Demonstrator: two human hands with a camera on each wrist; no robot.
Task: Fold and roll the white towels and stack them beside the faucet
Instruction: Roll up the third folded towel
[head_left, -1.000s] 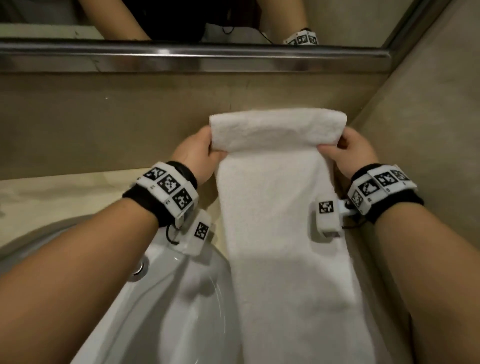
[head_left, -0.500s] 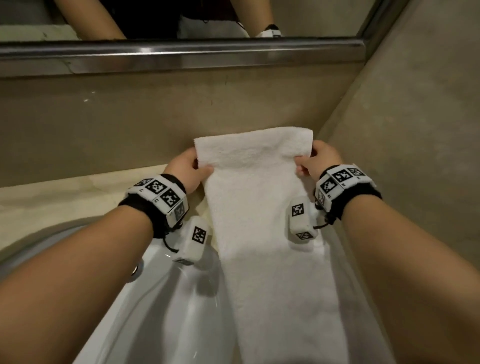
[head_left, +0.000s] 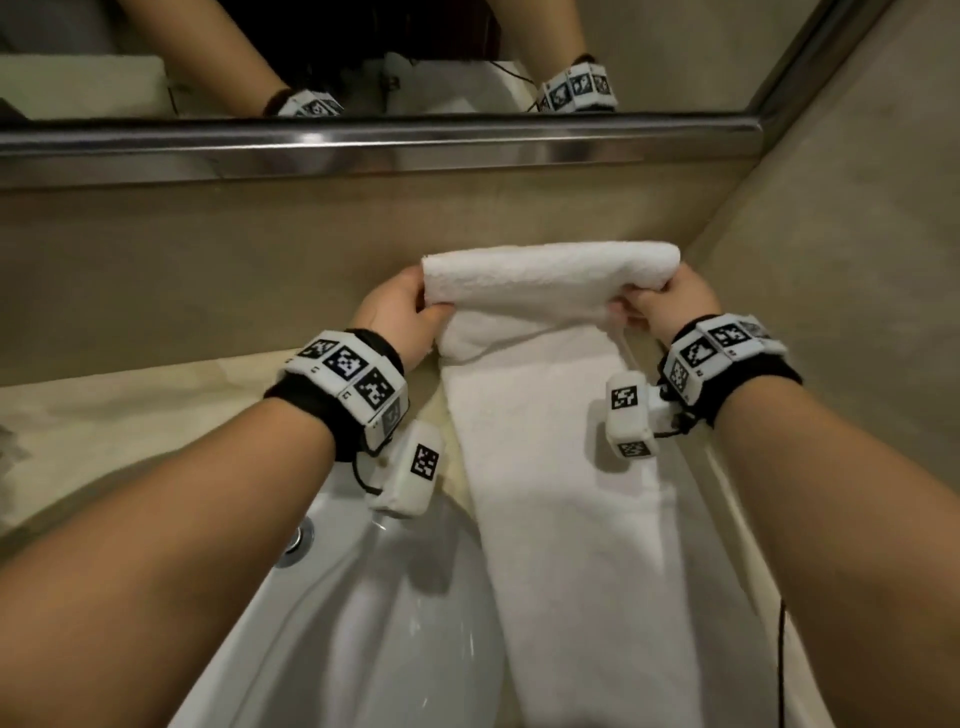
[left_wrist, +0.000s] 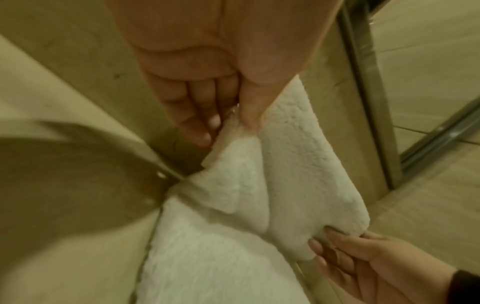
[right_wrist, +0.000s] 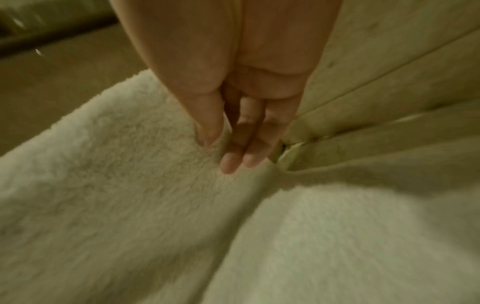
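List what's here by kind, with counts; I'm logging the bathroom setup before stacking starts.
Towel: 1, far end pinched by the left hand and right hand
Sink: 1
Mirror: 1
Hands: 2
Total: 5
No faucet in view.

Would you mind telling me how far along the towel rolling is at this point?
Done: the white towel already lies folded into a long strip beside the sink basin. In hand: the left hand and right hand pinch its far end, curled over into a first turn. Left: most of the strip is unrolled, and no finished roll or faucet shows.
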